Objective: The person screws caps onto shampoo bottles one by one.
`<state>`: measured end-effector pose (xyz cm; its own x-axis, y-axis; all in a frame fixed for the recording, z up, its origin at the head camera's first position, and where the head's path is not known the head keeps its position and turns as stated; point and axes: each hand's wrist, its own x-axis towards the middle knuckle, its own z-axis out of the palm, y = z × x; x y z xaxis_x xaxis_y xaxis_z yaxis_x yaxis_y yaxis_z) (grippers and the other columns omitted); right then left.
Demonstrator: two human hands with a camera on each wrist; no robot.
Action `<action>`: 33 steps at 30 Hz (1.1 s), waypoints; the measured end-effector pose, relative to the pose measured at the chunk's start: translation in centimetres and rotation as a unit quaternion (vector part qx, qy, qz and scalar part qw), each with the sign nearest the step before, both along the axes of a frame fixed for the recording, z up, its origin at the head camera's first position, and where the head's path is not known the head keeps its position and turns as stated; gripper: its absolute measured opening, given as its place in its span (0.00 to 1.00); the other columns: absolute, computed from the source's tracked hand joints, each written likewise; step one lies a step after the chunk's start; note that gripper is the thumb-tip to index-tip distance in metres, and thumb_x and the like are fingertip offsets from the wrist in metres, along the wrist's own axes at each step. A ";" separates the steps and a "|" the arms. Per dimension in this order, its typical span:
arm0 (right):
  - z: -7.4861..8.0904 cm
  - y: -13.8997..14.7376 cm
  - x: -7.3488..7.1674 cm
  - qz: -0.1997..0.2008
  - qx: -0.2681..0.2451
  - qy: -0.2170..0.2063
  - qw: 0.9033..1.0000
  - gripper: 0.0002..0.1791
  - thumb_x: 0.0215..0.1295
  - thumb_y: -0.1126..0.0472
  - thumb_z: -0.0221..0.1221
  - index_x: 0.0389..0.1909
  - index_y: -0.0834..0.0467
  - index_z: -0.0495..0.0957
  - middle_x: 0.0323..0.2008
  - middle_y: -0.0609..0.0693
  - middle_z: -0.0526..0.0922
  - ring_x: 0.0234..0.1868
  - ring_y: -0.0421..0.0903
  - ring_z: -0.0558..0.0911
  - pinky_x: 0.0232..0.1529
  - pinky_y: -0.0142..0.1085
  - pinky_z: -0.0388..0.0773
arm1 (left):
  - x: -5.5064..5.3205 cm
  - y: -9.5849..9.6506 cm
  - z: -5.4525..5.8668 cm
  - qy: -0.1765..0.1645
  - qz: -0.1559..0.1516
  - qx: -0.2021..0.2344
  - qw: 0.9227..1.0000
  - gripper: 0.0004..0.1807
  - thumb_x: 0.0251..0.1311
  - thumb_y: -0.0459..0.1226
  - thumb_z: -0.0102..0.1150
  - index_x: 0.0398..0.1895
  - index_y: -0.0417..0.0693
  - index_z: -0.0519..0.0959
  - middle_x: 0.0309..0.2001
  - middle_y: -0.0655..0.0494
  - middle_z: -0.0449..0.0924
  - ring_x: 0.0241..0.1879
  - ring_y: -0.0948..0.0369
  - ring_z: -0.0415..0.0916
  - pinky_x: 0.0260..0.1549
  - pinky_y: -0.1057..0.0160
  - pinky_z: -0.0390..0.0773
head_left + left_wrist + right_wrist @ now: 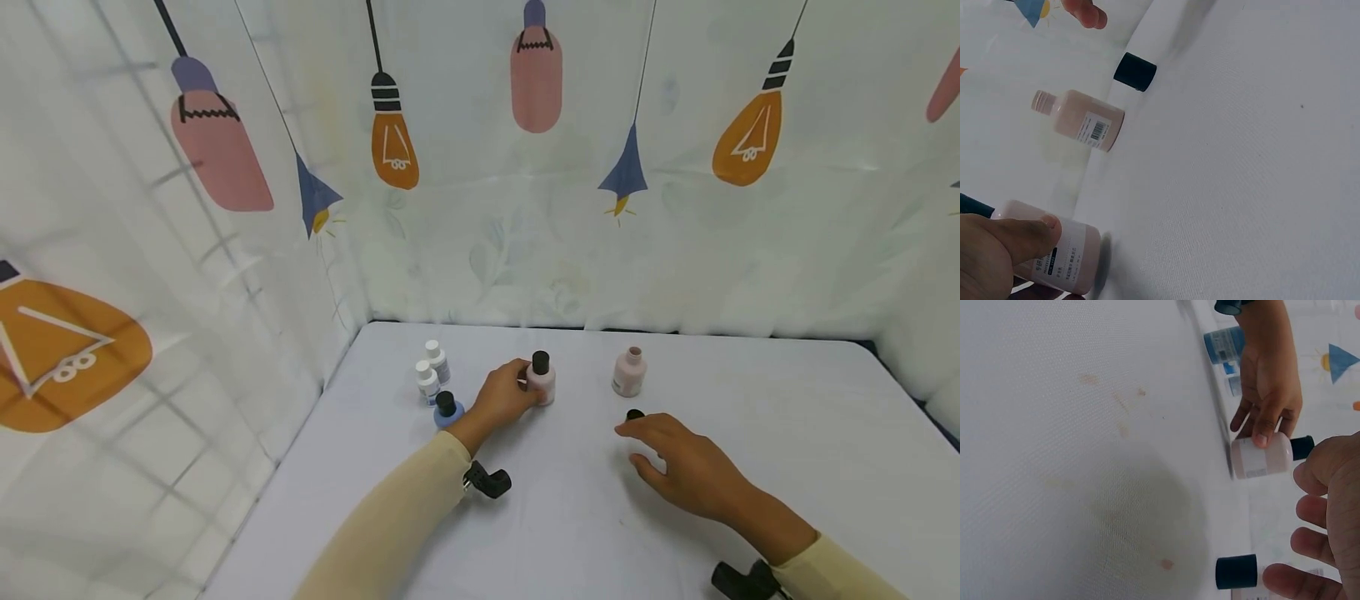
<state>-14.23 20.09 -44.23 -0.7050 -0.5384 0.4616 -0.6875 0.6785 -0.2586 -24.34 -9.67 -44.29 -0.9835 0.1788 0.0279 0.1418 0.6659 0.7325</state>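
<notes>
My left hand grips a pale pink bottle by its body. This bottle stands upright and wears a black cap. Farther right, a second pink bottle stands with its neck bare, as the left wrist view also shows. A loose black cap sits on the table in front of that bottle. Above the table, close to the loose cap, is my right hand, fingers spread and holding nothing. In the head view its fingers partly cover the cap.
To the left of my left hand stand a blue bottle with a black cap and two small white bottles. A white cloth covers the table. Printed curtains hang behind and at the left side.
</notes>
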 end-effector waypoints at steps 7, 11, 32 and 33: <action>-0.1 0.3 0.1 0.006 -0.011 0.016 1.000 0.28 0.53 0.67 0.75 0.57 0.52 0.81 0.50 0.47 0.82 0.45 0.43 0.82 0.26 0.26 0.75 | -0.5 0.0 -0.4 -0.003 0.018 -0.003 1.000 0.31 0.60 0.39 0.74 0.65 0.41 0.76 0.56 0.48 0.83 0.52 0.55 0.81 0.52 0.55 0.79; -0.2 0.4 0.2 0.008 -0.015 0.015 1.000 0.28 0.53 0.68 0.74 0.56 0.52 0.81 0.50 0.47 0.81 0.42 0.42 0.82 0.23 0.24 0.72 | -0.6 0.0 -0.6 -0.001 0.023 -0.006 1.000 0.31 0.60 0.39 0.74 0.65 0.41 0.76 0.56 0.48 0.83 0.52 0.54 0.81 0.52 0.54 0.79; -0.2 1.3 0.1 -0.010 -0.007 0.000 1.000 0.27 0.55 0.67 0.74 0.57 0.51 0.81 0.52 0.47 0.81 0.43 0.43 0.81 0.23 0.25 0.72 | -0.5 0.9 1.8 0.050 -0.027 -0.051 0.997 0.46 0.59 0.44 0.73 0.78 0.47 0.62 0.69 0.47 0.72 0.67 0.51 0.70 0.63 0.51 0.71; -0.2 1.4 0.1 -0.012 -0.008 -0.001 1.000 0.27 0.55 0.67 0.73 0.57 0.51 0.81 0.51 0.47 0.82 0.43 0.43 0.81 0.23 0.26 0.72 | -0.5 1.0 2.1 0.054 -0.030 -0.054 0.997 0.46 0.59 0.44 0.74 0.78 0.47 0.62 0.69 0.48 0.71 0.67 0.51 0.70 0.64 0.52 0.70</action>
